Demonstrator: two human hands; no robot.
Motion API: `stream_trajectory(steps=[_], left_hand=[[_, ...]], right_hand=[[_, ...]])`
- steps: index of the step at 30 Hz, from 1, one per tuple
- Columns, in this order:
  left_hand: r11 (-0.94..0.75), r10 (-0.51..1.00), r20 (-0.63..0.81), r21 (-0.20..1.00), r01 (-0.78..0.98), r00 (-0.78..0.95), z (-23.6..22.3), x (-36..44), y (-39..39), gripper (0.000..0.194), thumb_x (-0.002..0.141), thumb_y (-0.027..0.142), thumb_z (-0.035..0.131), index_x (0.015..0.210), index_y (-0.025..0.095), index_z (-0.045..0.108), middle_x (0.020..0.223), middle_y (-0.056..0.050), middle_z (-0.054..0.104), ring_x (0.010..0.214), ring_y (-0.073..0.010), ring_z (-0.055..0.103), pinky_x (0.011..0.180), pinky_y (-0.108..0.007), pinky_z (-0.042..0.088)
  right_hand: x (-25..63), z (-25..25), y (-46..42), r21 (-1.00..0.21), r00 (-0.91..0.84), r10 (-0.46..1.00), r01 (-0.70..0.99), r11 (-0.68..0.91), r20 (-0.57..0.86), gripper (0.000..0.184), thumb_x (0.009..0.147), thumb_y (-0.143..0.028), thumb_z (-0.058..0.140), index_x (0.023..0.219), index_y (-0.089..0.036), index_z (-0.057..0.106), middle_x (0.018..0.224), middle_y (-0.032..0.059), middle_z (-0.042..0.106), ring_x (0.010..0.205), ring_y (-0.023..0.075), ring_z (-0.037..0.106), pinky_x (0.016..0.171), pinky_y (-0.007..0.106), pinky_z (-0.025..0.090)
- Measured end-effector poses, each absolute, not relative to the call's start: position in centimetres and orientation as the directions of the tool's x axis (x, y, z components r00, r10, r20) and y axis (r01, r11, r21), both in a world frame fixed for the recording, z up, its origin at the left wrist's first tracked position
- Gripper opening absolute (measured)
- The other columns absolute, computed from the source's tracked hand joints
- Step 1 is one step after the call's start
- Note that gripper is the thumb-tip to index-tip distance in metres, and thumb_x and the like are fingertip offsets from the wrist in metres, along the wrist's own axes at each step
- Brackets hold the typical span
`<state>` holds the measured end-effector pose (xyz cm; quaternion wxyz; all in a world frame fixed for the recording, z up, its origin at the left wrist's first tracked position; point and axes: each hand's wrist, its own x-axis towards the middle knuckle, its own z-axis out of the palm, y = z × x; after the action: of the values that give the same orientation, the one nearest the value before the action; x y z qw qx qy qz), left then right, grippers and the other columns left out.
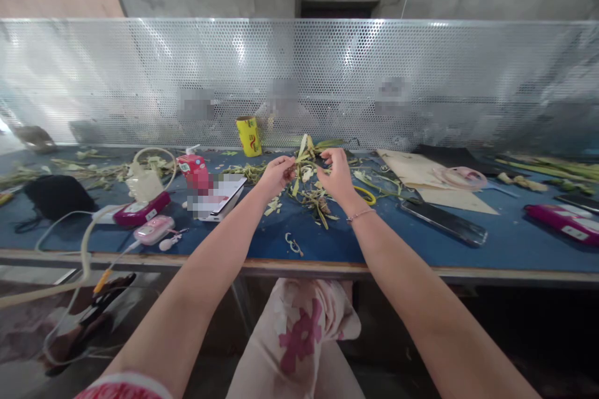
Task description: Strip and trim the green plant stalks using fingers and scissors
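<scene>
Both my arms reach over a blue worktable [505, 243] to a heap of green and pale leaf strips [309, 190]. My left hand [276, 176] has its fingers pinched together at the left side of the heap, closed on a pale strip. My right hand [336, 173] is curled just right of it, fingertips gripping leaf material near the top of the heap. The two hands are close together, a few centimetres apart. A thin bracelet sits on my right wrist. Loose scraps lie below the hands on the table.
A yellow cup [249, 135] stands behind the heap by a perforated metal screen [421, 75]. A red carton [194, 169], white box, pink devices [140, 212] and cables lie left. A dark phone [444, 221], cardboard sheet [435, 181] and pink tape roll [461, 176] lie right.
</scene>
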<state>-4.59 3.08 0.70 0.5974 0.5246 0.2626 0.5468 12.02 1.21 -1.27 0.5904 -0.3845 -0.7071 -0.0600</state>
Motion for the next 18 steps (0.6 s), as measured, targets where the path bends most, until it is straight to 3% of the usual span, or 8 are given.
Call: stream_trajectory(steps=[4,7,12,18], left_hand=[[-0.101,0.926,0.248,0.888,-0.448,0.283,0.8,-4.8,3.0,0.025,0.064,0.028,0.07,0.065,0.015,0.049,0.057,0.003,0.051,0.046,-0.003,0.046,0.046,-0.017,0.036],[-0.089,0.923,0.242,0.891,-0.445,0.3,0.7,-4.8,3.0,0.023,0.065,0.028,0.069,0.064,0.014,0.05,0.056,0.004,0.05,0.046,-0.003,0.046,0.046,-0.017,0.035],[-0.126,0.908,0.259,0.918,-0.376,0.329,0.1,-4.6,3.4,0.021,0.063,0.029,0.07,0.07,0.013,0.057,0.056,0.003,0.051,0.048,-0.0043,0.047,0.046,-0.018,0.035],[-0.285,0.876,0.351,0.93,-0.233,0.33,-0.5,-4.3,3.8,0.023,0.057,0.03,0.073,0.068,0.012,0.063,0.054,0.003,0.051,0.048,-0.0034,0.042,0.048,-0.018,0.033]], right_hand=[[11.1,-1.4,0.6,-0.085,-0.343,0.407,0.668,0.739,0.846,0.029,0.074,-0.014,0.052,0.101,-0.022,0.054,0.1,0.0089,0.047,0.097,0.0226,0.045,0.088,0.04,0.037],[10.3,-1.6,0.3,0.018,-0.44,0.402,0.693,0.721,0.803,0.027,0.076,-0.017,0.054,0.102,-0.023,0.058,0.103,0.0082,0.048,0.096,0.0224,0.045,0.091,0.04,0.035],[10.1,-1.5,0.0,-0.038,-0.382,0.423,0.704,0.709,0.822,0.017,0.079,-0.025,0.054,0.094,-0.024,0.063,0.105,0.0071,0.051,0.101,0.0228,0.044,0.092,0.042,0.033],[10.4,-1.1,0.4,-0.238,-0.168,0.4,0.58,0.779,0.901,0.02,0.083,-0.033,0.049,0.082,-0.022,0.066,0.097,0.0067,0.06,0.097,0.0191,0.052,0.091,0.036,0.037]])
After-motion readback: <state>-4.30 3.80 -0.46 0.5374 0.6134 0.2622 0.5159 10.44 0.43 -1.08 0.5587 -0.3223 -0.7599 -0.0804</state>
